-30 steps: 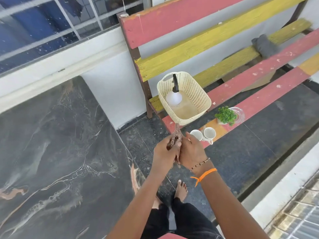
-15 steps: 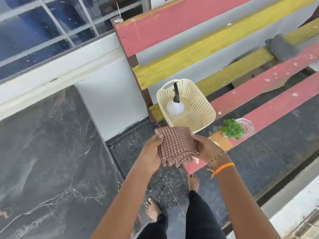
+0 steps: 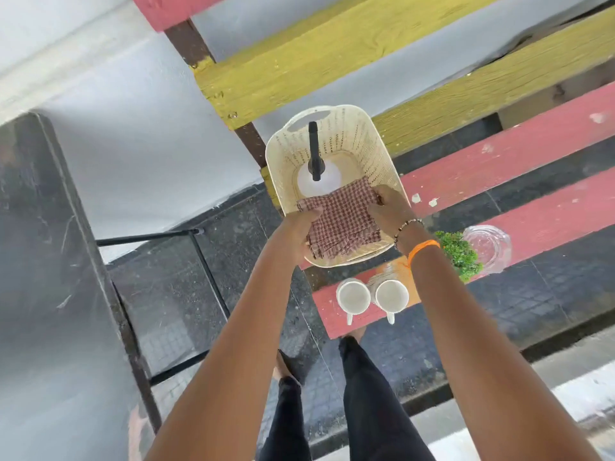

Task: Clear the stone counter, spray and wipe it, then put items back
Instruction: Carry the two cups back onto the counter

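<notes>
Now holding a folded checked cloth [image 3: 342,221] inside the cream basket [image 3: 369,144], with the left hand [image 3: 301,229] gripping its near-left edge, thumb on top, and the right hand [image 3: 391,207] pinching its right edge, so that the cloth spans the gap between both hands. Resting just beyond the cloth in the same basket: a white spray bottle [image 3: 316,181] with a black nozzle. Standing on the slatted surface [image 3: 532,154] near the basket: two white cups [image 3: 372,296], a small green plant [image 3: 461,252] and a glass jar [image 3: 487,247].
</notes>
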Demonstrator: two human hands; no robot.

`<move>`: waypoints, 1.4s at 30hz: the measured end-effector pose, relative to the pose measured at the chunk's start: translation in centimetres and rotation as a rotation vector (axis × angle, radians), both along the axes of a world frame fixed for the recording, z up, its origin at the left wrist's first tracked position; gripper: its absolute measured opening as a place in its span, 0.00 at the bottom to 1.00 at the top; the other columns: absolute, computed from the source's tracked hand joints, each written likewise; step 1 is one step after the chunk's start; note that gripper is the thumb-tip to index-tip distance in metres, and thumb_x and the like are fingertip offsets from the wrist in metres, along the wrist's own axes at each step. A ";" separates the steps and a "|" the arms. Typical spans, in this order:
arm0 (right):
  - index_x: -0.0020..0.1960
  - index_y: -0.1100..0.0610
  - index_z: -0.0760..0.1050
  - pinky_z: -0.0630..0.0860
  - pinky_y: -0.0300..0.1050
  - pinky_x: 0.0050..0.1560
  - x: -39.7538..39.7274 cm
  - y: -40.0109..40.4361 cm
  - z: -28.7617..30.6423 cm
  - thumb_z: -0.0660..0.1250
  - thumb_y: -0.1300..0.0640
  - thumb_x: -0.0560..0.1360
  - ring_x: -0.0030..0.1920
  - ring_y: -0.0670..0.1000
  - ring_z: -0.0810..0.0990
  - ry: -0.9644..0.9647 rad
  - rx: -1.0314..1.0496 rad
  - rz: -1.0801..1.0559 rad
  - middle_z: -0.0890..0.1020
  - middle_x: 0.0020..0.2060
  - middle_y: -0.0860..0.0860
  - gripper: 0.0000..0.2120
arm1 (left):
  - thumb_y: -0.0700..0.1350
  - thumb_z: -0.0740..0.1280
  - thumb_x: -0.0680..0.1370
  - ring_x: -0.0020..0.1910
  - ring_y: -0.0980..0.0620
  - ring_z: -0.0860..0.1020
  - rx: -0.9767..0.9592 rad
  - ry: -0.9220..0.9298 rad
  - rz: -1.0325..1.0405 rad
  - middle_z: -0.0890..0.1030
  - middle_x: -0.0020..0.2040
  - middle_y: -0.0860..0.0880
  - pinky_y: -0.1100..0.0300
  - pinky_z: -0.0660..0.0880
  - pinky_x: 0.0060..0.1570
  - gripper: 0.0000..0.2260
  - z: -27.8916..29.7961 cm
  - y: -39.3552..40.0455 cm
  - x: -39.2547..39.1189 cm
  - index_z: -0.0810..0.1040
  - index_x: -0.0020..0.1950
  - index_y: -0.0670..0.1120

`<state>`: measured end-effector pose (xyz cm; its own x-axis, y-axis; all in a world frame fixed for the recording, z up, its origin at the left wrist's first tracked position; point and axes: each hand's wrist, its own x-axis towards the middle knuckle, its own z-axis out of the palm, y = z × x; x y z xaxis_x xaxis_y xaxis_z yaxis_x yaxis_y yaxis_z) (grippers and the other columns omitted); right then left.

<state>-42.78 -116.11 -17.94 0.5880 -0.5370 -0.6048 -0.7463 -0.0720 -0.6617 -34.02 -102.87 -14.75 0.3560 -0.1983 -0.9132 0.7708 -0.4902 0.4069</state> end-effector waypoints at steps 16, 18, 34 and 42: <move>0.54 0.56 0.76 0.74 0.52 0.62 -2.7 0.2 -0.2 0.57 0.66 0.74 0.54 0.56 0.79 -0.053 0.026 -0.020 0.81 0.51 0.55 0.14 | 0.38 0.59 0.78 0.51 0.50 0.76 -0.075 -0.330 -0.168 0.77 0.50 0.49 0.54 0.73 0.56 0.09 1.8 -0.3 -4.3 0.76 0.51 0.47; 0.45 0.53 0.76 0.80 0.52 0.50 -4.6 1.2 1.0 0.58 0.66 0.74 0.40 0.52 0.80 -0.161 0.055 -0.102 0.80 0.39 0.50 0.11 | 0.39 0.59 0.78 0.46 0.53 0.79 -0.102 -0.299 -0.137 0.81 0.47 0.51 0.57 0.74 0.53 0.10 2.9 1.4 -6.1 0.78 0.49 0.47; 0.53 0.59 0.73 0.67 0.43 0.47 -18.3 10.8 -8.0 0.61 0.56 0.78 0.52 0.57 0.76 0.262 0.174 -0.253 0.78 0.47 0.55 0.08 | 0.37 0.55 0.79 0.31 0.55 0.72 0.238 0.024 -0.213 0.74 0.36 0.49 0.66 0.70 0.30 0.08 -8.3 6.5 -17.0 0.69 0.55 0.47; 0.39 0.63 0.72 0.62 0.45 0.38 -16.0 11.6 -6.6 0.56 0.57 0.79 0.39 0.55 0.70 0.189 0.076 -0.222 0.73 0.33 0.55 0.14 | 0.39 0.54 0.79 0.27 0.54 0.68 0.152 -0.041 -0.154 0.69 0.29 0.49 0.67 0.67 0.26 0.12 -7.7 6.9 -16.1 0.70 0.37 0.46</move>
<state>-58.74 -104.51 -24.57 0.3345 -0.5885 -0.7360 -0.8490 0.1508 -0.5065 -50.13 -95.95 -22.40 0.3693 -0.1142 -0.9223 0.6664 -0.6592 0.3484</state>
